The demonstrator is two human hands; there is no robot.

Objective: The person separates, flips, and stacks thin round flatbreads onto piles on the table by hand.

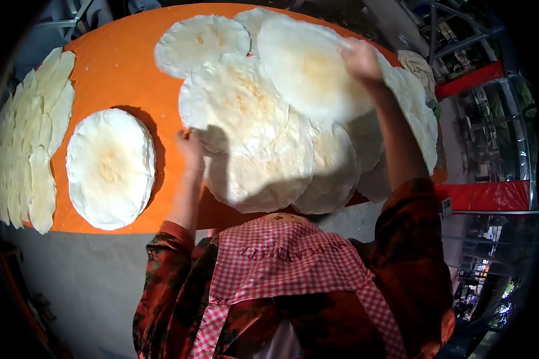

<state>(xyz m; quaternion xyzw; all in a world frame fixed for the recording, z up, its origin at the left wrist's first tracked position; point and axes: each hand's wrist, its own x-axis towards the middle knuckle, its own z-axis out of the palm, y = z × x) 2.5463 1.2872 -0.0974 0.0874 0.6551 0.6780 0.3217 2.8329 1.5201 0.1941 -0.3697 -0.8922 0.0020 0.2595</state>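
My right hand (363, 63) is closed on the right edge of a thin, round white flatbread (314, 69) with a faintly browned middle. That flatbread is blurred and held up over others on the table. My left hand (190, 148) has its fingers curled together beside the left edge of a browned flatbread (239, 105). Whether it grips that edge cannot be made out. Several overlapping flatbreads (263, 179) lie beneath and between my hands. To the left of my left hand sits a thick, round stack of flatbreads (109, 170).
An orange tabletop (120, 66) curves around in front of me. Rows of overlapping pale, folded-looking sheets (36, 137) cover its far left end. A crumpled cloth (416, 67) is at the right edge. Metal framing and red-banded clear sheeting (485, 197) stand to the right.
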